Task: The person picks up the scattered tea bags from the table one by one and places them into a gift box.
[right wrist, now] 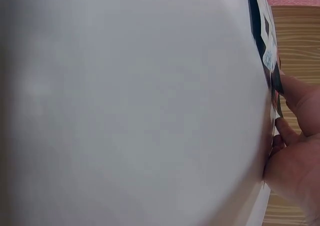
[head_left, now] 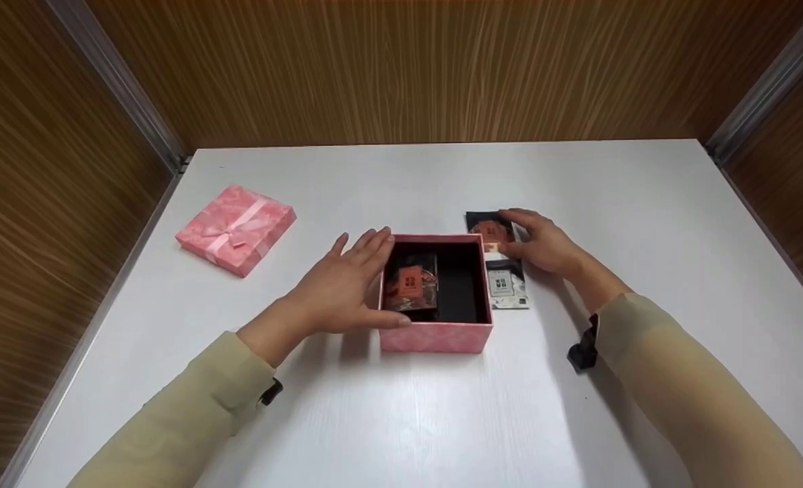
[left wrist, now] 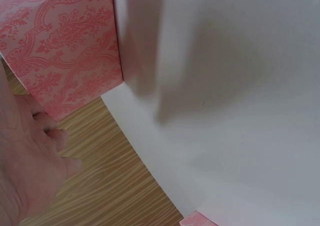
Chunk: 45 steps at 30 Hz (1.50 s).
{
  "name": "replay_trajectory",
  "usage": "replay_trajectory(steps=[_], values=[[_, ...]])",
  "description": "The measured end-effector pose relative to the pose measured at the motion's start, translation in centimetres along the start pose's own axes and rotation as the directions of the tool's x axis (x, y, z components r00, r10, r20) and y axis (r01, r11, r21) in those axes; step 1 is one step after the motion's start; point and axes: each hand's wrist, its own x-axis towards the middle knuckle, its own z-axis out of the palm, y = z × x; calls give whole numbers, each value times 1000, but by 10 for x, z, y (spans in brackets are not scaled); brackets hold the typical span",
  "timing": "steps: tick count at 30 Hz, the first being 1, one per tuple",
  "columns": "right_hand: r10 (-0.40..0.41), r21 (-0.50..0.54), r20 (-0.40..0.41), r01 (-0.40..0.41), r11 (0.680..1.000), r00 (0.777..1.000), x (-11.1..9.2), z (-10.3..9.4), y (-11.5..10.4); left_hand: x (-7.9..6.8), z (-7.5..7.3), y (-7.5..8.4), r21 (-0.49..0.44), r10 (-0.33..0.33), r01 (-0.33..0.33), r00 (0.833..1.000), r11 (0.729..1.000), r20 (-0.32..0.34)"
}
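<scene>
A pink patterned gift box point(head_left: 435, 337) stands lidless on the white table. Inside, on its left side, lies a dark packet with a red label point(head_left: 411, 281). My left hand point(head_left: 337, 291) rests against the box with spread fingers along its left rim and the thumb over the front rim. My right hand point(head_left: 547, 245) grips a second red-labelled packet point(head_left: 490, 230) beyond the box's right corner, thumb at the near edge and a finger at the far edge. Nearer me lies a black-and-white packet point(head_left: 507, 286), beside the box's right wall. In the right wrist view the packets point(right wrist: 270, 50) appear edge-on.
The pink lid point(head_left: 235, 230), tied with a ribbon bow, lies at the table's back left. Wood-grain panels point(head_left: 442, 74) enclose the white table point(head_left: 401, 420) at the back and both sides.
</scene>
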Motion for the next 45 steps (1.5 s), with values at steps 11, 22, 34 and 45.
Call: replay_trajectory(steps=[11, 22, 34, 45], values=[[88, 102, -14, -87, 991, 996, -2, -5, 1, 1, -2, 1, 2, 0, 0, 1000, 1000, -1], [168, 368, -62, -134, 920, 984, -8, -13, 3, 1, -3, 1, -3, 1, -1, 1000, 1000, -13], [187, 182, -115, -164, 970, 976, -22, -27, 0, 0, 0, 1, -10, 3, -3, 1000, 1000, -12], [145, 172, -179, -115, 978, 973, -45, -56, -25, -1, 0, 1, -3, -6, 6, 1000, 1000, -2]])
